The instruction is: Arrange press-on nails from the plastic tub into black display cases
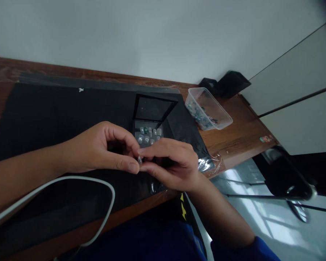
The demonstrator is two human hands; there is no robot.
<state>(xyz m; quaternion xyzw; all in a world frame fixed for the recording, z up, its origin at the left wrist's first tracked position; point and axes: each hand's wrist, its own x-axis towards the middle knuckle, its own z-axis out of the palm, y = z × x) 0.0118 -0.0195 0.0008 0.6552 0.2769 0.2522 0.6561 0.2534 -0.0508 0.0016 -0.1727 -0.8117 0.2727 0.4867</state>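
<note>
1. Looking down through the head camera, I see both of my hands meeting just above a black mat (pixel 57 108) that covers most of a wooden desk (pixel 241 130).
2. My left hand (pixel 97 148) comes in from the left, its thumb and forefinger closed narrow on a small clear piece (pixel 139 160).
3. My right hand (pixel 171 165) comes up from the lower right. Its fingertips pinch the same piece from the other side, so the two hands touch at the fingertips.
4. That piece is tiny and see-through. It may be an artificial fingernail, but the view is too dim and small for me to be certain.
5. Just behind the hands, on the mat, stands a small black box (pixel 149 125) with its lid tilted up. Inside lie rows of little grey and green nail-shaped pieces (pixel 149 135).
6. To the right of the box, on bare wood, a clear plastic tub (pixel 208 108) holds a jumble of small coloured bits.
7. A crumpled clear wrapper (pixel 209 163) lies at the mat's near right corner, just beside my right wrist.
8. A white cable (pixel 108 195) loops across the lower left, below my left forearm.
</note>
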